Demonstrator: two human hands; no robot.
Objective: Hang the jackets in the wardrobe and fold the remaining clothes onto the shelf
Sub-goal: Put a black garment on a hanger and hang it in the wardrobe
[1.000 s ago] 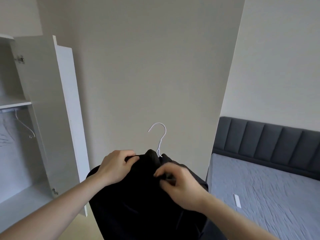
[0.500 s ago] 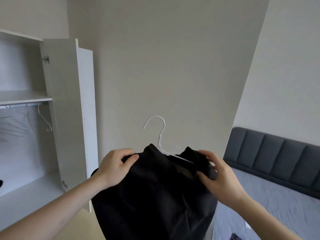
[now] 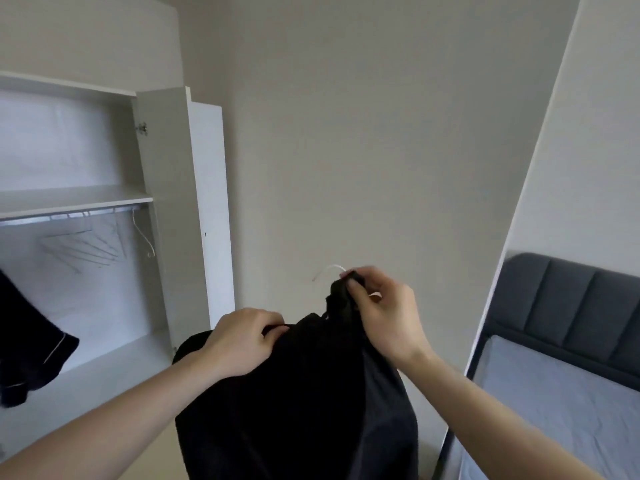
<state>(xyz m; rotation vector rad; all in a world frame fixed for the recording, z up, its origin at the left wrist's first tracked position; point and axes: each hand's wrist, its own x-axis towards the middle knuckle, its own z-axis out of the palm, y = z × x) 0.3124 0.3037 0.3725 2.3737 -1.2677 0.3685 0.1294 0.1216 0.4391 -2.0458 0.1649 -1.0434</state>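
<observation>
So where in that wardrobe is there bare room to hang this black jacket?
The rail is bare between the dark garment hanging at the far left and the cluster of empty hangers. Nearer the door it is crowded with those hangers. The shelf above is bare. Both the left hand and right hand grip the jacket.

I see the black jacket (image 3: 298,403) as soft matt cloth. Its hanger (image 3: 329,270) looks like smooth white plastic-coated wire. The wardrobe (image 3: 180,209) panels read as matt white laminate, the headboard (image 3: 568,306) as padded grey fabric.
</observation>
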